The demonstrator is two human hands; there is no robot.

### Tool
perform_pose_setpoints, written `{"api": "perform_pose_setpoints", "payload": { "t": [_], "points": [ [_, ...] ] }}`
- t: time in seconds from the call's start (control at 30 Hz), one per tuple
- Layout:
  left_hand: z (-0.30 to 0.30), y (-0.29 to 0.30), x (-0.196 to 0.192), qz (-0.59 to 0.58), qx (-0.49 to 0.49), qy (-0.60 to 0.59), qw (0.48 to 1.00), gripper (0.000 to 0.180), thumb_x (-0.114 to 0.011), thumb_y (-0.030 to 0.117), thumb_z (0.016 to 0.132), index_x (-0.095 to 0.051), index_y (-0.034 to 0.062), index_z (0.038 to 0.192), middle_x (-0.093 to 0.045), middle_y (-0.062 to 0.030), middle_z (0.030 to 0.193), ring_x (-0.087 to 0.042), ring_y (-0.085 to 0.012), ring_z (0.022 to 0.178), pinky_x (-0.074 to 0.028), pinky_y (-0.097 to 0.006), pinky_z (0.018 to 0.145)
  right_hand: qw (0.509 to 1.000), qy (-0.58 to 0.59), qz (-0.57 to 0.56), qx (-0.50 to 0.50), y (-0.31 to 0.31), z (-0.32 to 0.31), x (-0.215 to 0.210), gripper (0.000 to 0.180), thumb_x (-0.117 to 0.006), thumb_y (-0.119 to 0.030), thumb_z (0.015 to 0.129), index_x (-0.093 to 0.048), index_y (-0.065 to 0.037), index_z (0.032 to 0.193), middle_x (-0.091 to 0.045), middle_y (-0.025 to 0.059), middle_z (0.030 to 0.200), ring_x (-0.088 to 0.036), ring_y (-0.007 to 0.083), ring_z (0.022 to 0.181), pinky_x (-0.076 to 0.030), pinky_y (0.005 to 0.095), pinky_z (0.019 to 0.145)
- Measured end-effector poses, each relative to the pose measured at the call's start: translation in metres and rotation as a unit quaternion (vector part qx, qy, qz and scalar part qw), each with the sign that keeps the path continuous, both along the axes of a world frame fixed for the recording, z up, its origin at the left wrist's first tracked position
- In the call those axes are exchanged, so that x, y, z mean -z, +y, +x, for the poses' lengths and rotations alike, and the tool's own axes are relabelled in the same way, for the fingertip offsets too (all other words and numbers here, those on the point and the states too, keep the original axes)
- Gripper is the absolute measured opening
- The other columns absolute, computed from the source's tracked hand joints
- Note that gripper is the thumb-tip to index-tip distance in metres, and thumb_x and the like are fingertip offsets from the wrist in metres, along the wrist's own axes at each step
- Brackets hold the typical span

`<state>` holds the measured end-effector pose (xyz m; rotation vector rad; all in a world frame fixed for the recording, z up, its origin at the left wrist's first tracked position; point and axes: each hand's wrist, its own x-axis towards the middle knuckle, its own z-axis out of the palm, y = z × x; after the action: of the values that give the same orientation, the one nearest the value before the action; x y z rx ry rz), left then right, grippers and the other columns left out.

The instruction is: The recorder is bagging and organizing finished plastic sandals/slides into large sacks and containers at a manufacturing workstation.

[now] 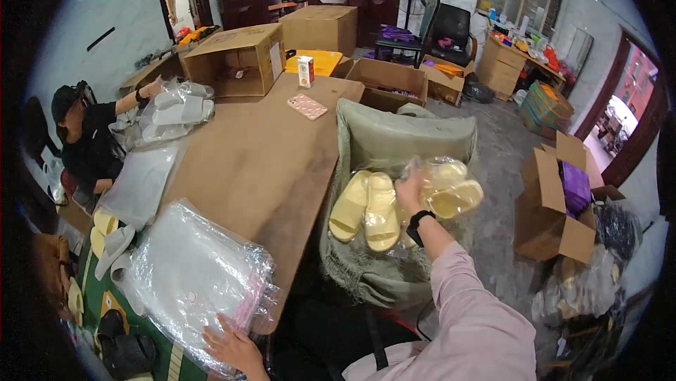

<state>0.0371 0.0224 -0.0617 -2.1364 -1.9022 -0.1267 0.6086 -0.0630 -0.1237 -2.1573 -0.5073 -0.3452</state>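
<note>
1. Bagged slippers: a pale yellow pair [456, 199] in clear film is located above the right side of the grey-green sack [405, 127], to the right of the desk [239, 141].
2. Right hand [410, 194]: fingers closed on the film at the left side of this pair. A black wristband [421, 228] is fitted at the wrist.
3. Second pair: two more yellow slippers [382, 215] lie side by side at the sack, just left of the right hand, toes pointing away from the wearer.
4. Left hand [234, 347]: fingers spread and released, laid on the near edge of a stack of clear bags [197, 275]. The stack lies on the near left corner of the desk and overhangs its edge.
5. Desk, far end: from where I stand, a phone in a pink patterned case [307, 106] lies flat, with a small upright carton [305, 71] just beyond it. An open cardboard box [271, 64] is positioned to their left.
6. Desk, left side: a co-worker in a black cap [68, 103] reaches to bagged white slippers [182, 112].
7. Floor, right: an open carton [539, 212] contains purple packages [576, 187].
</note>
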Motion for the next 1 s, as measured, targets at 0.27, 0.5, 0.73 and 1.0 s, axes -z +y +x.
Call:
{"api": "perform_pose_setpoints", "payload": {
  "t": [0.27, 0.5, 0.73, 1.0],
  "points": [
    [-0.006, 0.000, 0.009, 0.014, -0.007, 0.012, 1.000, 0.046, -0.031, 0.034, 0.095, -0.035, 0.0229, 0.139, -0.028, -0.0222, 0.141, -0.026, -0.0396, 0.129, -0.018, -0.056, 0.105, 0.987, 0.039, -0.020, -0.153, 0.015, 0.008, 0.001, 0.034, -0.052, 0.000, 0.069, -0.058, 0.003, 0.102, -0.057, 0.0199, 0.106, -0.050, 0.0369, 0.106, -0.037, 0.0440, 0.094],
    [-0.005, 0.000, 0.007, 0.013, -0.006, -0.003, 1.000, 0.045, -0.031, 0.034, 0.095, -0.037, 0.0226, 0.138, -0.029, -0.0220, 0.140, -0.026, -0.0391, 0.130, -0.016, -0.055, 0.107, 0.928, -0.181, -0.310, -0.103, 0.008, -0.009, -0.001, 0.027, -0.058, -0.011, 0.069, -0.062, -0.006, 0.095, -0.056, 0.0142, 0.107, -0.045, 0.0302, 0.112, -0.031, 0.0461, 0.097],
    [-0.009, 0.000, 0.005, 0.032, 0.005, -0.012, 0.999, 0.044, -0.035, 0.033, 0.094, -0.037, 0.0235, 0.137, -0.028, -0.0230, 0.140, -0.027, -0.0408, 0.129, -0.018, -0.055, 0.106, 0.938, -0.168, -0.301, -0.036, -0.010, -0.049, -0.010, 0.043, -0.060, -0.026, 0.076, -0.055, -0.007, 0.114, -0.043, 0.0173, 0.128, -0.028, 0.0341, 0.128, -0.013, 0.0560, 0.105],
    [-0.006, -0.001, 0.008, 0.040, 0.002, 0.001, 0.999, 0.047, -0.039, 0.030, 0.092, -0.034, 0.0260, 0.139, -0.030, -0.0213, 0.139, -0.029, -0.0392, 0.127, -0.019, -0.055, 0.105, 0.985, -0.080, -0.137, -0.074, -0.063, -0.015, -0.013, 0.075, -0.062, -0.042, 0.077, -0.033, -0.001, 0.133, -0.028, 0.0217, 0.140, -0.021, 0.0367, 0.132, -0.014, 0.0456, 0.110]
  ]
}}
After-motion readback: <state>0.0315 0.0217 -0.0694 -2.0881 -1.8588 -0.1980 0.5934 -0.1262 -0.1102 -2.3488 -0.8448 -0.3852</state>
